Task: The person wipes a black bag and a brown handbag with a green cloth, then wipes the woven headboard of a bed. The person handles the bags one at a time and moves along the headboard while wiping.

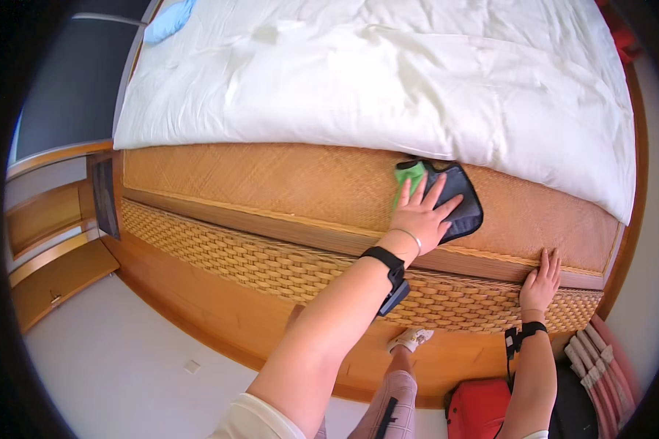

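My left hand [422, 218] lies with fingers spread over a flat dark grey piece [464, 196] with black edging. A bright green cloth-like piece [411, 173] shows beside the thumb and index finger; I cannot tell whether it is joined to the dark piece. Both lie on the tan woven mat [271, 175] at the bed's near side, their far edge touching the white quilt [359, 80]. Farther right, my right hand [540, 284] rests with fingers stretched out on the mat's near edge, holding nothing.
Below the mat runs a basket-weave bed panel [220, 245]. A red bag [483, 408] stands on the floor by my right forearm, near wrapped pinkish poles [597, 358]. A light blue cloth [170, 20] lies at the far left. A wooden cabinet door [66, 282] stands at the left.
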The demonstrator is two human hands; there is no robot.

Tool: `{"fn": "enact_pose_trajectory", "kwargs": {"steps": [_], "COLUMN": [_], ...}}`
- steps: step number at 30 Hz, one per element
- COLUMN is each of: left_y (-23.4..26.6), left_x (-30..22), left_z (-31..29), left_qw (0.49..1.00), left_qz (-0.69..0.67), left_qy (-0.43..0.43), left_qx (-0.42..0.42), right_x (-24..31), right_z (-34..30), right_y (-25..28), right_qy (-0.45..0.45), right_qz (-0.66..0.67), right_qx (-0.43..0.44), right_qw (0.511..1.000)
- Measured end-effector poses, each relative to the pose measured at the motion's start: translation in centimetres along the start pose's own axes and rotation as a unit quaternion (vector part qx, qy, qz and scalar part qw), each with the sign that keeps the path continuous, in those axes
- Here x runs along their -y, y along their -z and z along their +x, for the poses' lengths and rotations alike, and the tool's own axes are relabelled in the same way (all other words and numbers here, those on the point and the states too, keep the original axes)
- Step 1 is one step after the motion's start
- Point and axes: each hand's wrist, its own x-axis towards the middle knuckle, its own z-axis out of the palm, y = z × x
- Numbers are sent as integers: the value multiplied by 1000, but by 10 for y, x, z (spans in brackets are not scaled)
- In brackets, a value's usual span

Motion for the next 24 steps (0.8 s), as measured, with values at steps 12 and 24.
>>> {"fn": "enact_pose_trajectory", "kwargs": {"steps": [12,24], "left_y": [67,79], "left_x": [222,386], "left_z": [-75,-209], "left_qw": [987,897], "left_qz": [-30,9], "left_qy": [158,440], "left_qx": [-8,-47], "right_x": [221,446], "right_z": [-17,-42], "right_y": [17,70], "right_qy": [-114,-86], "right_qz": [78,61], "right_qx": [22,49], "right_qw": [990,993]}}
